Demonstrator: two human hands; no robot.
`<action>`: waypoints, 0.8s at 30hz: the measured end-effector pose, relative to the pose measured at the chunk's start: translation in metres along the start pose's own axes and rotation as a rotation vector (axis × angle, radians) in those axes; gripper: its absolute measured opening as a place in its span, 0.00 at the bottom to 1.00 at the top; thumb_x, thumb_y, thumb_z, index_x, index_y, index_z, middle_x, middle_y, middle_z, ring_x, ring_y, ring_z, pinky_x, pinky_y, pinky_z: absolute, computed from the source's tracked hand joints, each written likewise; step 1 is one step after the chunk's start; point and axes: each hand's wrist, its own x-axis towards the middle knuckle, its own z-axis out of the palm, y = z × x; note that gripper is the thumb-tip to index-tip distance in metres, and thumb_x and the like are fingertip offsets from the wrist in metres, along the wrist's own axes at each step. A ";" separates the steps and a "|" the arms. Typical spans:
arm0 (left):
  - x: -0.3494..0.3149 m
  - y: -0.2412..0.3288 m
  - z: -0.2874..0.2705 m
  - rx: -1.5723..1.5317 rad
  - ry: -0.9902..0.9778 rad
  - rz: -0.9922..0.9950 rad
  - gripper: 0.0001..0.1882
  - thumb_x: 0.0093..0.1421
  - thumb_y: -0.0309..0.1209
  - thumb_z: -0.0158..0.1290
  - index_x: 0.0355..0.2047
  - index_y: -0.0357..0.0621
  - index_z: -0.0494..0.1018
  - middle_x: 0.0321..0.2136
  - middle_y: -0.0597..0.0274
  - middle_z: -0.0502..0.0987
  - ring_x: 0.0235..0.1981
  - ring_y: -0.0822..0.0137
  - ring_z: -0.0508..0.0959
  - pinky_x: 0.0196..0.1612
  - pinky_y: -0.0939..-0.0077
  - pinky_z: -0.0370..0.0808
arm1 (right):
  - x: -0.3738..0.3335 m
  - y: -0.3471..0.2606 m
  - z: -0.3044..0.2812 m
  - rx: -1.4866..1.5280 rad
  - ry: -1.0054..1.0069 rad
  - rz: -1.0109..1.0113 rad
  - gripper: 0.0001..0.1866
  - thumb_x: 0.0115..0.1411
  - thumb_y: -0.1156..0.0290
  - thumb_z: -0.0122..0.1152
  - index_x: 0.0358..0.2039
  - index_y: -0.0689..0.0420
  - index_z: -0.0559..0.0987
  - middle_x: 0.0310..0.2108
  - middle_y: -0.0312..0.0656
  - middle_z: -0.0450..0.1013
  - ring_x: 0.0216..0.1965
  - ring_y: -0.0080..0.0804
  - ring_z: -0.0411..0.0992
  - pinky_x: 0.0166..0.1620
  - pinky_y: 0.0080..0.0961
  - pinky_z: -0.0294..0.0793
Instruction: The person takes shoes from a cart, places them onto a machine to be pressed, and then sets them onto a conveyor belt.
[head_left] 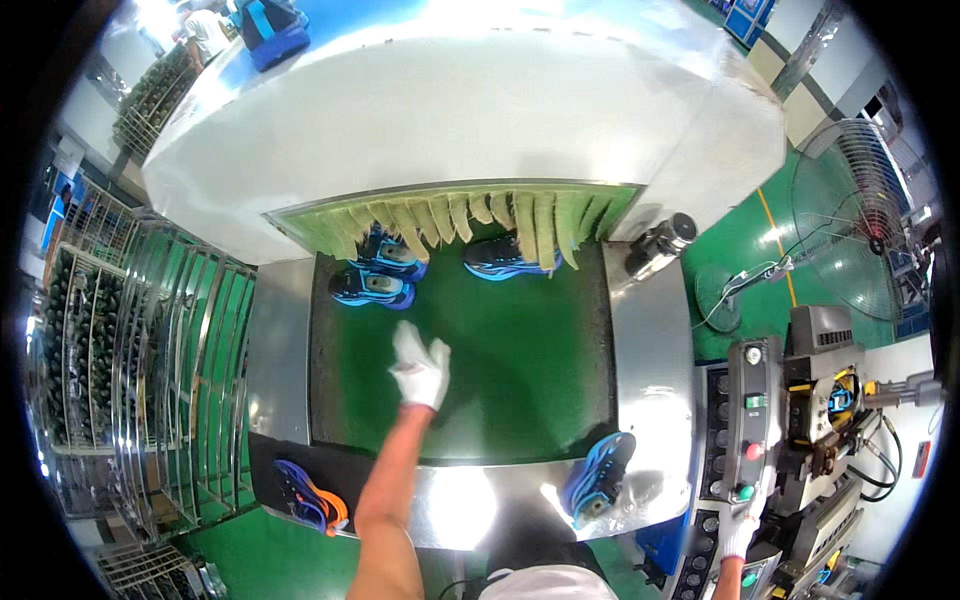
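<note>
My left hand (420, 375), in a white glove, hovers over the green conveyor belt (490, 370). It is open, its fingers spread and a little blurred, holding nothing. Just beyond it a blue and black sneaker (372, 287) lies on the belt. Another sneaker (390, 255) sits behind that one, partly under the fringed curtain (450, 215), as does a sneaker (505, 258) farther right. Far to the right, my gloved right hand (738, 528) is at the machine's control panel (750, 400), close to a green button (745, 492). Its fingers are too unclear to read.
A purple and orange shoe (310, 497) lies on the near left ledge, a blue shoe (600, 478) on the near right. A steel flask (660, 247) stands beside the white housing (470, 120). Metal racks (190, 370) line the left; a large fan (850, 220) stands right.
</note>
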 end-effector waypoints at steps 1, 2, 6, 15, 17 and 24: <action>0.046 -0.025 -0.019 0.137 0.169 0.045 0.43 0.64 0.40 0.60 0.70 0.28 0.54 0.66 0.33 0.62 0.67 0.38 0.64 0.69 0.52 0.63 | -0.025 0.016 0.006 -0.064 -0.029 0.025 0.47 0.51 0.73 0.68 0.71 0.64 0.60 0.72 0.62 0.54 0.72 0.57 0.56 0.72 0.39 0.57; 0.086 -0.040 -0.037 0.277 0.285 0.074 0.44 0.63 0.42 0.61 0.70 0.30 0.53 0.65 0.32 0.64 0.65 0.36 0.66 0.68 0.51 0.65 | -0.053 0.041 0.018 -0.120 -0.058 -0.004 0.47 0.50 0.72 0.69 0.71 0.64 0.60 0.72 0.62 0.55 0.72 0.57 0.56 0.73 0.39 0.57; 0.182 -0.090 -0.062 0.240 0.088 0.041 0.29 0.65 0.44 0.57 0.62 0.42 0.69 0.55 0.40 0.75 0.53 0.41 0.78 0.55 0.53 0.75 | -0.110 0.000 0.032 -0.256 -0.462 0.351 0.49 0.47 0.62 0.72 0.69 0.65 0.64 0.70 0.62 0.58 0.71 0.54 0.58 0.72 0.38 0.58; 0.084 -0.075 -0.053 0.082 0.045 0.299 0.07 0.64 0.32 0.60 0.39 0.43 0.77 0.37 0.52 0.80 0.40 0.48 0.81 0.44 0.57 0.76 | -0.123 -0.126 0.052 0.496 -0.561 0.360 0.41 0.54 0.65 0.74 0.64 0.72 0.68 0.60 0.61 0.72 0.64 0.46 0.70 0.65 0.36 0.70; 0.029 -0.010 -0.053 -0.107 -0.130 0.384 0.07 0.58 0.30 0.63 0.35 0.42 0.78 0.37 0.51 0.80 0.39 0.50 0.81 0.44 0.59 0.77 | -0.129 -0.181 0.038 0.672 -0.607 0.261 0.41 0.57 0.73 0.71 0.68 0.71 0.62 0.63 0.57 0.70 0.64 0.40 0.69 0.64 0.33 0.70; -0.222 0.249 -0.027 -0.498 -0.945 0.826 0.09 0.60 0.33 0.63 0.37 0.44 0.79 0.37 0.53 0.80 0.41 0.53 0.81 0.45 0.61 0.78 | -0.132 -0.192 0.061 0.559 -0.461 -0.231 0.43 0.54 0.59 0.71 0.67 0.60 0.65 0.62 0.56 0.68 0.65 0.51 0.66 0.67 0.38 0.64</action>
